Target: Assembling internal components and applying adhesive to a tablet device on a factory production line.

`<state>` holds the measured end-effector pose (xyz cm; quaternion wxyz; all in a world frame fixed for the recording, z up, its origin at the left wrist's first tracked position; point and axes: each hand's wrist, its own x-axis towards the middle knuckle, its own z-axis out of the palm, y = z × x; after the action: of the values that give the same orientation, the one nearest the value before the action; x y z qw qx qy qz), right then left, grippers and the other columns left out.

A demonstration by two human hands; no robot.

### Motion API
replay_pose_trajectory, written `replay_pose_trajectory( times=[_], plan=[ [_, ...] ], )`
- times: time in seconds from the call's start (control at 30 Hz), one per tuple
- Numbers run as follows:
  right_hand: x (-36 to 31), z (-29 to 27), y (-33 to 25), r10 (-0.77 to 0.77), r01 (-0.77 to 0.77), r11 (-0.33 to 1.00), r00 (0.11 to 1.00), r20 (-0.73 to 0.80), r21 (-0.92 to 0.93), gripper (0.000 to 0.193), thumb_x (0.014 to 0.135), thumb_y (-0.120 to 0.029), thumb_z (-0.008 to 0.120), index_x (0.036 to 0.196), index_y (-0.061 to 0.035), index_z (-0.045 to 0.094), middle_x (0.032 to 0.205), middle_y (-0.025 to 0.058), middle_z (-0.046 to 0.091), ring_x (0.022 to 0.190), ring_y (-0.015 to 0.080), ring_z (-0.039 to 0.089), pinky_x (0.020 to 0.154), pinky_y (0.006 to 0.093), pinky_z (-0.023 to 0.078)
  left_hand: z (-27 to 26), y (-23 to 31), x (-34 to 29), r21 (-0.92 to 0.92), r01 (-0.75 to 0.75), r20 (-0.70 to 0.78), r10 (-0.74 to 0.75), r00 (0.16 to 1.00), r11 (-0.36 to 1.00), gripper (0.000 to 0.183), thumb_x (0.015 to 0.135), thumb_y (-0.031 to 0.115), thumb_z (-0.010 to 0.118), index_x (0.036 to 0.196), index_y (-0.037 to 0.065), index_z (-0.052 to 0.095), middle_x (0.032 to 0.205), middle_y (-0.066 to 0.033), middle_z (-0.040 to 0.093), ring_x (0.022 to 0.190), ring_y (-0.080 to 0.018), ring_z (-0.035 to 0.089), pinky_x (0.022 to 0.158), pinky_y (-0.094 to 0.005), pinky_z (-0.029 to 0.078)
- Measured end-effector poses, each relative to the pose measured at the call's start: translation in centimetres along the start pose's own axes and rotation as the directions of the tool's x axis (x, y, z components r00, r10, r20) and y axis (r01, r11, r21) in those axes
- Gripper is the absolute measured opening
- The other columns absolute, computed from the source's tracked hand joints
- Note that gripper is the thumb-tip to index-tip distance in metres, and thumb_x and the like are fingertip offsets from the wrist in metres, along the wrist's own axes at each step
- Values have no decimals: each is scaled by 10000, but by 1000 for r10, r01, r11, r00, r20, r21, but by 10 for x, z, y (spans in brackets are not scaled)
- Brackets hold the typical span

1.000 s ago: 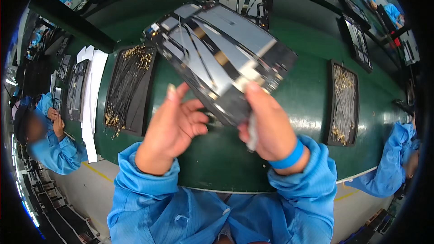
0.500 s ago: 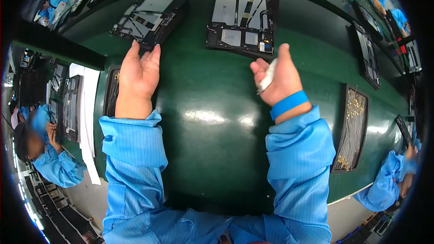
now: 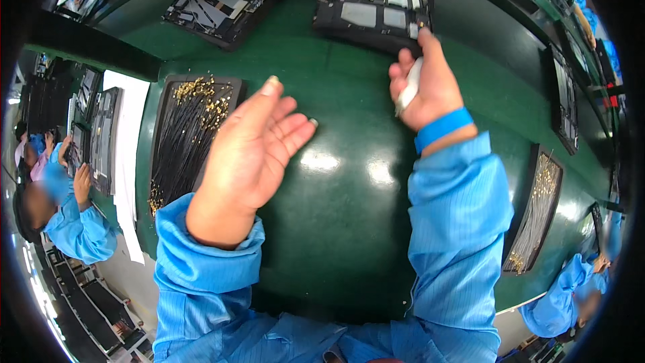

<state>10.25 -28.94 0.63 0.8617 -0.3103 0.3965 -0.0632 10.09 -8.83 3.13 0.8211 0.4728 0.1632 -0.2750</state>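
Observation:
My left hand (image 3: 252, 151) is open over the bench, fingers spread and empty, beside a black tray (image 3: 236, 87) of thin black cables with gold ends. My right hand (image 3: 437, 91) is raised farther out, its fingers curled against a small white cloth-like wad (image 3: 410, 87). Its thumb tip reaches the near right corner of an opened tablet-like device (image 3: 359, 15) with silver panels and black parts; whether they touch I cannot tell. A second such device (image 3: 222, 5) lies at the far left, apart from both hands. Each seems to rest on a dark stack or block.
On the right stands a tray (image 3: 535, 212) of grey cables with gold ends. Another opened device (image 3: 564, 101) lies at the far right. White paper sheets (image 3: 127, 175) hang at the left edge beside a dark beam (image 3: 94, 47). Several people in blue work around the benches.
My left hand has drawn back toward me from the left device, uncovering the black-cable tray. My right hand has moved slightly away and right, still with the white wad. The view has shifted.

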Motion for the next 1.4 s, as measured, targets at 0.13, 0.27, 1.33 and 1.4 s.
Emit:
replay_pose_trajectory(
  times=[0.13,0.27,1.33,1.4],
  plan=[
    [-79,-9,43,133,-126,990,985,113,-68,328,781,-416,472,893,-110,441,660,33,489,470,132,459,347,234,344,13,-22,-4,-99,191,-74,-199,977,977,418,767,349,537,1013,24,449,950,-123,486,798,-235,513,755,-366,435],
    [-156,-47,91,353,-278,873,927,126,-400,355,795,-419,451,912,-83,463,663,29,498,483,100,460,359,206,350,12,-41,-26,-160,-15,234,52,971,987,309,833,193,426,1070,-4,431,1013,-106,530,920,-218,519,796,-363,418],
    [-196,-75,151,229,293,582,836,499,-759,406,796,-318,479,1018,21,498,855,140,577,775,193,560,694,250,435,-93,18,-72,964,-203,264,742,617,-174,165,756,154,524,731,-1,576,746,-166,562,679,-335,512,614,-387,408],
    [-194,-71,147,198,294,597,848,492,-746,411,797,-322,478,1031,15,492,840,118,578,731,169,557,656,242,442,-87,12,-80,804,-408,591,660,464,-433,126,754,119,528,727,-3,541,722,-160,549,683,-333,512,597,-384,412]
  ],
)
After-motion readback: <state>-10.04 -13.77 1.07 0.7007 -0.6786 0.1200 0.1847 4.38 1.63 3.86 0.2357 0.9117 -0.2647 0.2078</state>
